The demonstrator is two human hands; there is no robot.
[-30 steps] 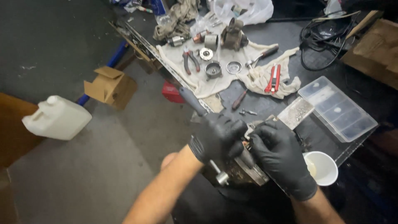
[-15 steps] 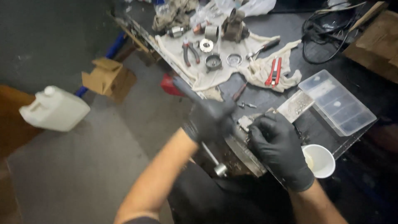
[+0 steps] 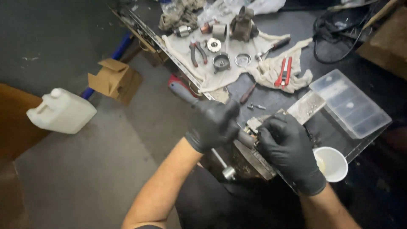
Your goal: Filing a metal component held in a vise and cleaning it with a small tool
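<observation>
Black glove, snug and slightly glossy, on the left hand [image 3: 212,125]; same on the right hand [image 3: 290,148]. Both forearms bare, no sleeves showing.

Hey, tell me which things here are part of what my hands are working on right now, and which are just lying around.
In use:
left hand in a black glove, gripping a grey-handled tool
right hand in a black glove, on the small metal part
bench vise beneath both

Lying about:
red-handled pliers on the white cloth
clear plastic compartment box
white cup
white plastic jug
cardboard box
</observation>
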